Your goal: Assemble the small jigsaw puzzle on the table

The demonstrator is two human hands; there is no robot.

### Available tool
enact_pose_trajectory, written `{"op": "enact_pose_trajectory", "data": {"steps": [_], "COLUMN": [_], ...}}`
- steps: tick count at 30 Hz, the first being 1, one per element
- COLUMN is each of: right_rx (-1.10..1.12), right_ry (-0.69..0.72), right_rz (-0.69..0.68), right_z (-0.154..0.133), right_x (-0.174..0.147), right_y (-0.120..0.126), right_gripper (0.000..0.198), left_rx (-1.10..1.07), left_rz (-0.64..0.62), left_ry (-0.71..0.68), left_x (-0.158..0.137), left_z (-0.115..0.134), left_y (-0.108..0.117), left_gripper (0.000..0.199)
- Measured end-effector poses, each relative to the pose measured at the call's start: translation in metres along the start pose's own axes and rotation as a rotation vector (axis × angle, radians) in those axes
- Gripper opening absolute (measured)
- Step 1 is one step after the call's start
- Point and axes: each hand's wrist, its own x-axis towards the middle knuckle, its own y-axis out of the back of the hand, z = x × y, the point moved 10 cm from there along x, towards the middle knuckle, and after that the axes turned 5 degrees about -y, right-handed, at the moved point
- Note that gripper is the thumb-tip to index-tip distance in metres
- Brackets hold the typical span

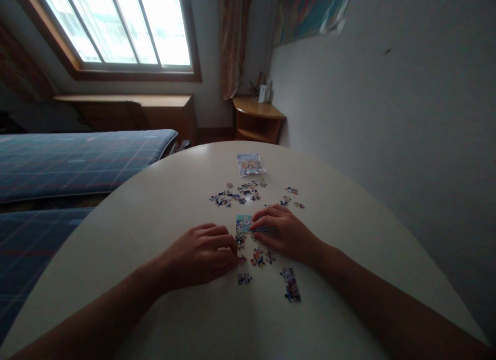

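Observation:
A partly joined jigsaw puzzle (243,223) lies flat on the round white table, its top strip turquoise. My left hand (209,251) rests at the puzzle's left edge with curled fingers; what they hold, if anything, is hidden. Beside its fingertips is a reddish puzzle piece (242,259). Over the puzzle's right part lies my right hand (284,231), fingers stretched and apart, covering some of it. Loose reddish pieces (258,256) sit just below the right hand. Nearer to me are a small joined cluster (244,279) and a longer joined strip (291,285).
Beyond the hands, several loose pieces (232,196) are scattered on the table (174,194), with a few more (292,190) to the right. A printed picture sheet (250,165) lies farther back. A plaid mattress (77,158) is at left, a wall (387,143) at right.

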Motion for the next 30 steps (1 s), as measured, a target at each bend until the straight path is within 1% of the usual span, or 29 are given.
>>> {"op": "enact_pose_trajectory", "data": {"steps": [3, 6, 11, 21, 30], "right_rx": [0.0, 0.0, 0.0, 0.017, 0.011], "right_ry": [0.004, 0.008, 0.007, 0.015, 0.018], "right_rz": [-0.002, -0.001, 0.007, 0.003, 0.008], "right_z": [0.0, 0.0, -0.001, -0.002, -0.002], "right_x": [0.0, 0.0, 0.0, 0.0, 0.0], "right_y": [0.0, 0.0, 0.001, 0.001, 0.001], "right_gripper": [0.013, 0.013, 0.012, 0.012, 0.013], "left_rx": [0.024, 0.058, 0.104, 0.086, 0.08], "left_rz": [-0.006, -0.006, 0.026, 0.003, -0.026], "left_ry": [-0.01, -0.014, 0.006, 0.005, 0.022], "left_x": [0.001, 0.002, 0.002, -0.001, -0.003], "left_z": [0.002, 0.003, 0.001, -0.001, -0.005], "left_y": [0.002, 0.004, 0.006, -0.001, -0.006], "left_gripper": [0.009, 0.013, 0.017, 0.011, 0.012]}}
